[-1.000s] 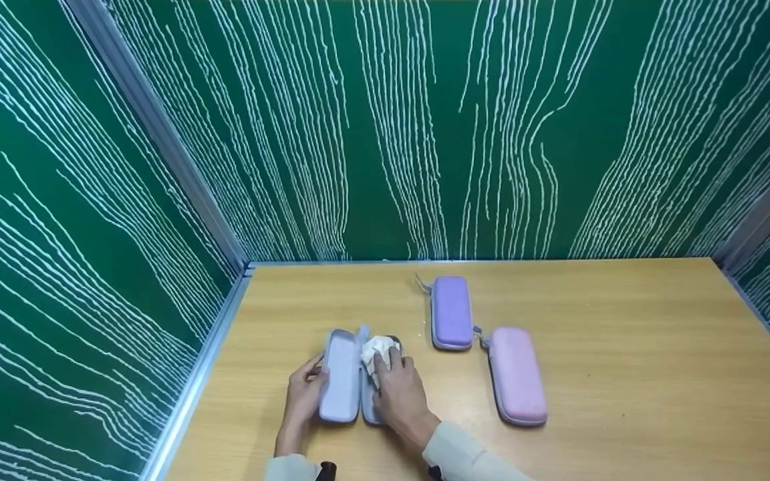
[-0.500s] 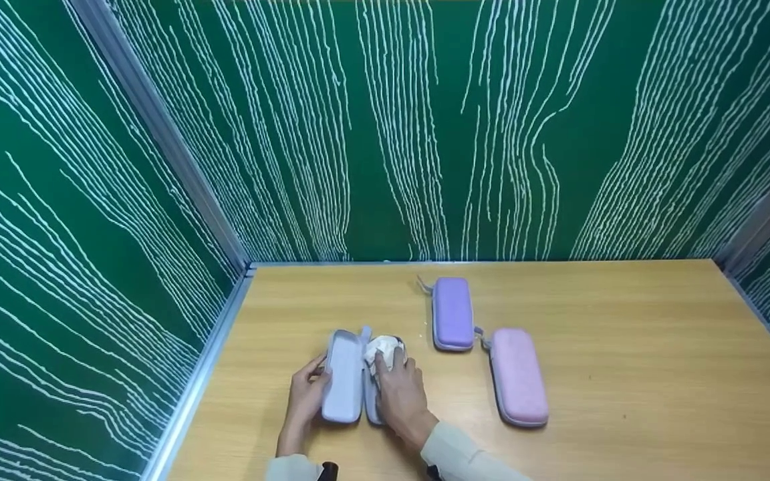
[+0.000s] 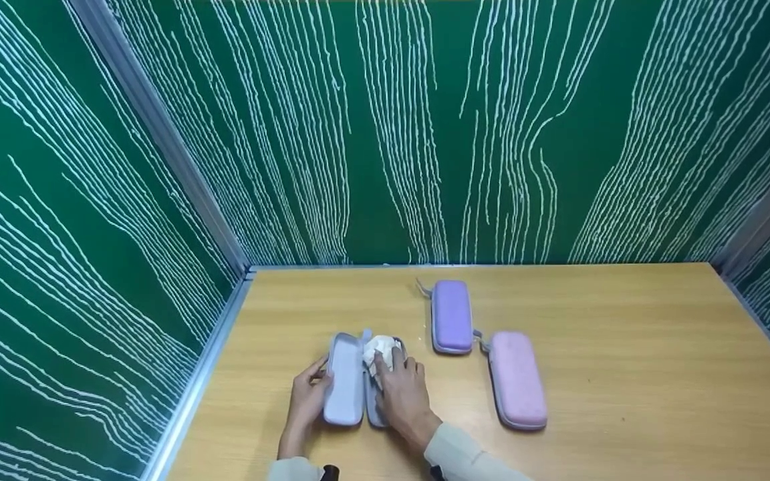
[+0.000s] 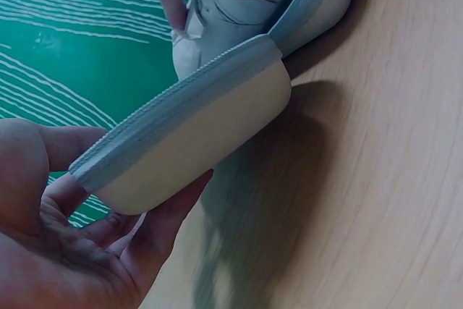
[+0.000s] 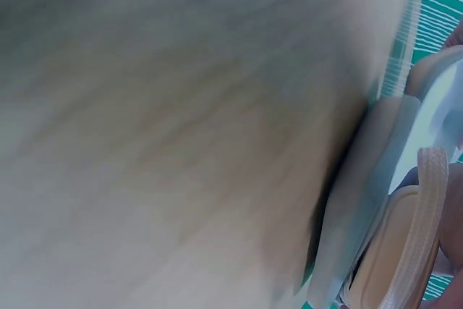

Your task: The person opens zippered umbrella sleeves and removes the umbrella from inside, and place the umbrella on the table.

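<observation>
The grey-blue case (image 3: 345, 404) lies unfolded at the near left of the wooden table (image 3: 659, 347), its two halves side by side, long axes running near to far. The left hand (image 3: 306, 397) grips the outer edge of the left half (image 3: 343, 371); in the left wrist view its fingers are under the shell, which stands tilted above a shadow, a hold that presumably steadies it and stops it folding over. The right hand (image 3: 405, 397) grips a crumpled white bundle (image 3: 379, 347) at the far end of the right half (image 3: 373, 405), digits on two of its sides, perhaps because so soft a mass would spread if left loose; what it is made of cannot be told. Beyond and to the right lies the purple case (image 3: 452, 317), closed, with the closed pink case (image 3: 519, 381) nearer and farther right, its loop (image 3: 481, 341) just beside the purple one. Both lie apart from the hands, which probably keeps the working area free.
</observation>
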The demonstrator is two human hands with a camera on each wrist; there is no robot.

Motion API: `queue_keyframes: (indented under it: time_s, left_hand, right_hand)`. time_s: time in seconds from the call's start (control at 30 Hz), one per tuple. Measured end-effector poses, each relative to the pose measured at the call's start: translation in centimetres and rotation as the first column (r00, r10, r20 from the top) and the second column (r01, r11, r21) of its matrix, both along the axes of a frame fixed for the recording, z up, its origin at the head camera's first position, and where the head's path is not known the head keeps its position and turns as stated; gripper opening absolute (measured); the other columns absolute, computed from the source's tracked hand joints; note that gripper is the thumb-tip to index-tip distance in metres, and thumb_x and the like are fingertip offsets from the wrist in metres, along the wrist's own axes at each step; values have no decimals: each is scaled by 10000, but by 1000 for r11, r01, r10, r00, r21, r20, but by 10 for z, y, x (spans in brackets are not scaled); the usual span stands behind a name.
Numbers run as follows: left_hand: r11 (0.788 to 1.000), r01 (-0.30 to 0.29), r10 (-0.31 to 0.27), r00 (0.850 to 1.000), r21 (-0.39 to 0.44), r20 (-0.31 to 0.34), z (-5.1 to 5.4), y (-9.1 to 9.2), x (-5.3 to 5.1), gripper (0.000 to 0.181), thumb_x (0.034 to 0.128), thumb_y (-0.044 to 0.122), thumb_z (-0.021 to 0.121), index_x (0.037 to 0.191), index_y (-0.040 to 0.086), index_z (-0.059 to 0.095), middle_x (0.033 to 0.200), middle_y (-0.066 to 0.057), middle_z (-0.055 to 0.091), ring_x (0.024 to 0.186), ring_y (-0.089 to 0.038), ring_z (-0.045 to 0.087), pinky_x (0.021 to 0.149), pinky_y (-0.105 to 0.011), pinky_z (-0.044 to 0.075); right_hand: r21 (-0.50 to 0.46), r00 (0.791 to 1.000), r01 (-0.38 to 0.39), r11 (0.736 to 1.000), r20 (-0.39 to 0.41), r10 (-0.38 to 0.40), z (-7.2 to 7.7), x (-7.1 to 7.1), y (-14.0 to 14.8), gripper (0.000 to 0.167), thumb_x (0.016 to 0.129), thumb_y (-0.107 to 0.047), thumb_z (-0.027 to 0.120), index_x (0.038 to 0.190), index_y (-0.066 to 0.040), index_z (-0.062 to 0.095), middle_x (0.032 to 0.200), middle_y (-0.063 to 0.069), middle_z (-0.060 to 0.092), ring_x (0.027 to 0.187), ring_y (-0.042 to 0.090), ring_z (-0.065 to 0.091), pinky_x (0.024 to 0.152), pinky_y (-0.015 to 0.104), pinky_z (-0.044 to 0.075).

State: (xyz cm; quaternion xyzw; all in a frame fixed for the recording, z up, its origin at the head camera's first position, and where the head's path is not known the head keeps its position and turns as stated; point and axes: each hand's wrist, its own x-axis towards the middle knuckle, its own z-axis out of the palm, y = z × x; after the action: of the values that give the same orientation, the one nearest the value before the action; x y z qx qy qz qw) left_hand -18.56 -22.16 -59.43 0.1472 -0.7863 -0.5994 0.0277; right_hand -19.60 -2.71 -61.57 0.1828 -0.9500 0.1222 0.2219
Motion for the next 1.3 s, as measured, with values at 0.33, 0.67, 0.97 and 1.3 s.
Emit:
queue_keyframes:
  time_s: [0.33, 0.67, 0.97, 1.3]
  left_hand:
    - [1000, 6, -6, 999, -5, -39, 1, -3, 3, 444, 1015, 10, 595, 1457, -36, 588, 1125, -202, 695, 954, -199, 639, 824, -304, 520]
    - [999, -32, 32, 999, -16, -22, 3, -14, 4, 441, 1012, 11, 592, 1447, -57, 589, 1196, -246, 686, 1074, -286, 632, 857, -308, 517]
    - [1000, -30, 30, 999, 9, -31, 3, -14, 6, 442, 1014, 16, 598, 1452, -48, 588, 1163, -239, 686, 1022, -241, 630, 831, -288, 510]
    - [999, -41, 41, 999, -16, -13, 0, -15, 4, 418, 1035, 34, 587, 1447, -33, 603, 1139, -191, 698, 979, -225, 642, 816, -297, 517]
  right_hand:
    - [-26, 1000, 1, 1000, 11, -1, 11, -7, 4, 677, 739, -253, 891, 1366, -114, 676, 1285, 232, 620, 856, 347, 586, 774, 447, 504]
    - [-30, 999, 31, 999, 39, -30, 17, -12, 10, 688, 745, -259, 904, 1378, -116, 677, 1309, 243, 618, 860, 348, 583, 771, 445, 495]
    - [-63, 999, 30, 998, 47, -27, 19, -12, 12, 678, 731, -244, 907, 1357, -100, 688, 1269, 251, 631, 853, 358, 592, 788, 457, 491]
    - [-99, 999, 7, 995, -36, -10, 20, -15, 14, 719, 698, -263, 940, 1347, -92, 682, 1240, 251, 634, 826, 350, 601, 755, 439, 515]
